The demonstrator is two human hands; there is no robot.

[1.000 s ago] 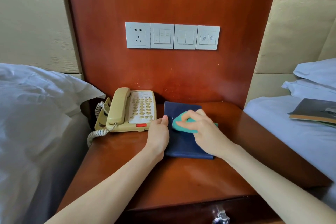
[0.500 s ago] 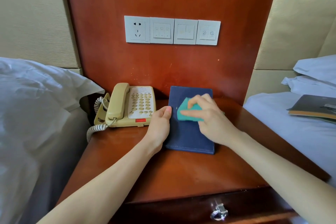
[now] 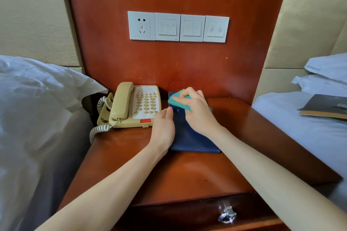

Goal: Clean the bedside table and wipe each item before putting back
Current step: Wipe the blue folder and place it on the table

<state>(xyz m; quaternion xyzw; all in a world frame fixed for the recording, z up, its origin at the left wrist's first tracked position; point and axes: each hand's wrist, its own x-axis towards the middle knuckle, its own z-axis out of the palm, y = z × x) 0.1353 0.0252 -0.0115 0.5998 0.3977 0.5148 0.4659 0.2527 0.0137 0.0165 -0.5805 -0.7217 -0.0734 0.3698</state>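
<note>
A dark blue folder (image 3: pixel 189 137) lies flat on the wooden bedside table (image 3: pixel 187 174), right of a beige corded telephone (image 3: pixel 131 107). My right hand (image 3: pixel 195 110) presses a teal cloth (image 3: pixel 176 100) onto the folder's far left corner. My left hand (image 3: pixel 163 127) rests against the folder's left edge, thumb on the cover, holding it steady. The far part of the folder is hidden under my right hand.
A row of white wall switches and a socket (image 3: pixel 178 27) sits on the red wood panel behind. White bedding (image 3: pixel 37 118) lies to the left. A bed on the right carries a booklet (image 3: pixel 324 107). A drawer with a metal knob (image 3: pixel 227 215) is below the tabletop.
My right hand has slid the teal cloth from the folder's middle toward its far left corner. My left hand stays at the folder's left edge.
</note>
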